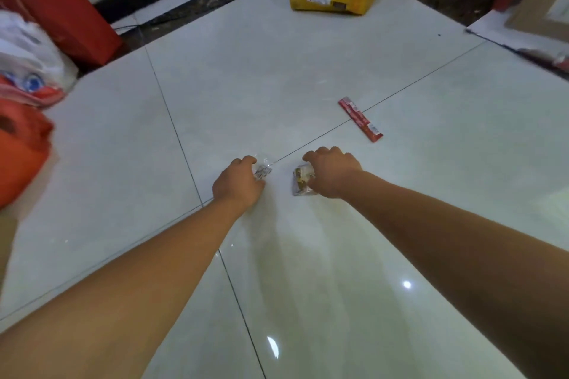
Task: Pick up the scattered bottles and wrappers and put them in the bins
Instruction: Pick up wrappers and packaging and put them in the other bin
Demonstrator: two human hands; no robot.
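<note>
you're mid-pickup on the tiled floor point(308, 71), left hand point(238, 183) curled onto a clear wrapper point(262, 171) and right hand point(334, 171) closing on a crumpled wrapper point(301, 181), so pinch both firmly, lift, then fetch the red wrapper point(360, 118) lying beyond.

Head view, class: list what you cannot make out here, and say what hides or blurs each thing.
- Clear wrapper: mostly covered by the left hand; its print is too small to read.
- Crumpled wrapper: partly under the right hand; whether the grip has closed is unclear.
- Red sachet: lettering too small.
- Bags at the left edge: blurred and cut off.
- Bins: none recognisable.
</note>
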